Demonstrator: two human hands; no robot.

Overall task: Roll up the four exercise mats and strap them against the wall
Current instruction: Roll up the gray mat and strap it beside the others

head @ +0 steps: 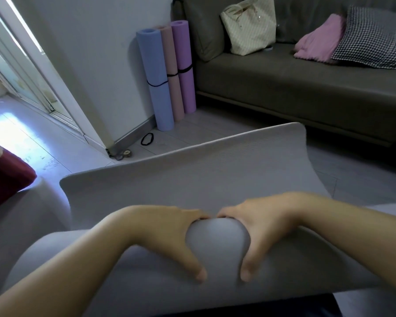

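Gripping the rolled part of a pale grey foam exercise mat (215, 179), both hands sit side by side at mid-width.

Left hand (169, 234): fingers curled over the top of the roll, thumb stretched down its near face.

Right hand (265, 227): mirrored pose, fingers hooked over the top, thumb pointing down. The two index fingers nearly touch above the roll. The other fingertips go behind it, out of sight. Both forearms enter low from the bottom corners.

Grey mat: the rolled portion lies across the near foreground under the hands. The unrolled remainder stretches away over the pale tiled floor (215, 124), far edge curling upward.

Room: three rolled mats stand upright, touching one another, against the white wall (101, 53) by the sofa end. They are a light blue rolled foam mat (156, 83), a peach-pink rolled foam mat (173, 88) and a lilac rolled foam mat (184, 53), each girdled by a thin black band. A loose black elastic loop (147, 138) lies on the floor near the blue one.

A grey-brown upholstered sofa (284, 88) carries a cream woven tote bag (249, 26), a pink folded cloth (318, 40) and a black-and-white checked cushion (375, 37). A sliding glass door (21, 65) stands at left, with bright light on the floor below. A dark red cushion (5, 177) shows at the left edge.
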